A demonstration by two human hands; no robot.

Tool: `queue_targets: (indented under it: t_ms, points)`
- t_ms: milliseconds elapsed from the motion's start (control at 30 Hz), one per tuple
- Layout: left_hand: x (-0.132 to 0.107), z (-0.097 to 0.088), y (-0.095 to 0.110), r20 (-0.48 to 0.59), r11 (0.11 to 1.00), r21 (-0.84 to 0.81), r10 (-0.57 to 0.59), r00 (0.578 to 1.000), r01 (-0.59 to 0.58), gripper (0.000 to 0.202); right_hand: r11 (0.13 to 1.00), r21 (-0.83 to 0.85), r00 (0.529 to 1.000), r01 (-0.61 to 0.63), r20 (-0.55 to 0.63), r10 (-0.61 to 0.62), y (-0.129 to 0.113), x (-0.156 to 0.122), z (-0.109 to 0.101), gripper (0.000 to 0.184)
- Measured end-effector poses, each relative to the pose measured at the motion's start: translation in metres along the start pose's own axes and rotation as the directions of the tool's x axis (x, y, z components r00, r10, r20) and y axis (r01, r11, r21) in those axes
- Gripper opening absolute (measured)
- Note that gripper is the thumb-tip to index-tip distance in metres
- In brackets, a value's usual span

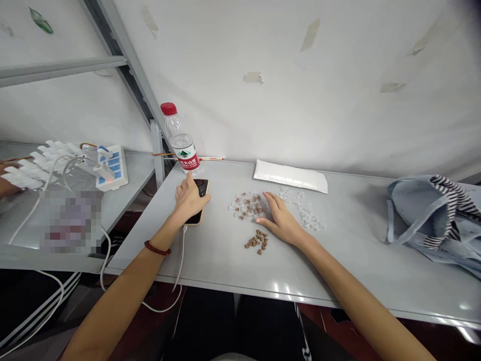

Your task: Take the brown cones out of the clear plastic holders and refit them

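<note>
My left hand [189,199] lies on a phone [203,187] that rests on the grey table [338,265]; its index finger is stretched toward the screen and a white cable runs from the phone's near end. My right hand [280,220] rests palm down, fingers loosely spread, on a heap of small clear plastic pieces [244,204]. More clear pieces [306,213] lie to its right. A small pile of brown pieces [257,241] sits just in front of the right hand.
A water bottle [180,140] with a red cap stands behind the phone. A white padded envelope [290,176] lies by the wall. A denim and striped bag [436,215] sits at right. A power strip [112,168] with chargers is on the left shelf.
</note>
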State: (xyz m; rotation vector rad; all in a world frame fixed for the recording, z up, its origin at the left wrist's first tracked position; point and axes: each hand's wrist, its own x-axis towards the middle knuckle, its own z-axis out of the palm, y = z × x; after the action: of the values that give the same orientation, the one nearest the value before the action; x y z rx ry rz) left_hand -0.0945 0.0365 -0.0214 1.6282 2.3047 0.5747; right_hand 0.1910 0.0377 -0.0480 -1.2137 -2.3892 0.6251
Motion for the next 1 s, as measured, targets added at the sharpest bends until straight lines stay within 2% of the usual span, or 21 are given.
queue_targets:
  t_ms: [100, 167, 267, 333, 433, 500, 600, 700, 1000]
  points:
    - [0.001, 0.000, 0.000, 0.003, 1.000, -0.002, 0.005, 1.000, -0.005, 0.101, 1.000, -0.005, 1.000, -0.005, 0.007, 0.005, -0.001, 0.000, 0.000, 0.078]
    - [0.006, -0.002, -0.008, 0.009, 0.999, -0.040, 0.003, 1.000, -0.003, 0.104, 1.000, -0.016, 1.000, -0.005, 0.008, 0.005, 0.000, 0.000, 0.000, 0.078]
    - [0.016, -0.014, -0.030, 0.095, 0.964, -0.265, -0.014, 0.995, 0.038, 0.104, 1.000, -0.022, 1.000, 0.010, 0.002, -0.010, 0.001, 0.000, 0.000, 0.077]
    - [0.023, -0.026, -0.046, 0.211, 0.875, -0.470, -0.018, 0.977, 0.117, 0.097, 1.000, -0.019, 1.000, 0.019, 0.000, -0.019, 0.001, 0.000, 0.000, 0.076]
    - [0.026, -0.039, -0.060, 0.211, 0.859, -0.501, -0.001, 0.978, 0.109, 0.099, 1.000, -0.023, 1.000, 0.017, 0.002, -0.017, 0.000, 0.000, 0.000, 0.076]
    - [0.025, -0.044, -0.060, 0.214, 0.853, -0.510, 0.004, 0.977, 0.108, 0.091, 1.000, -0.028, 1.000, 0.015, 0.006, -0.015, 0.000, 0.000, 0.000, 0.076]
    - [0.021, -0.045, -0.054, 0.219, 0.802, -0.571, -0.057, 0.974, 0.176, 0.077, 0.999, -0.027, 1.000, 0.021, 0.011, -0.021, 0.000, 0.001, 0.000, 0.076]
    - [0.020, -0.044, -0.049, 0.193, 0.766, -0.609, -0.111, 0.975, 0.207, 0.075, 0.999, -0.024, 1.000, 0.023, 0.015, -0.023, 0.000, 0.001, -0.001, 0.077]
    - [0.024, -0.036, -0.052, 0.160, 0.780, -0.603, -0.085, 0.983, 0.165, 0.067, 1.000, -0.022, 1.000, 0.008, 0.021, -0.007, -0.001, 0.000, -0.002, 0.076]
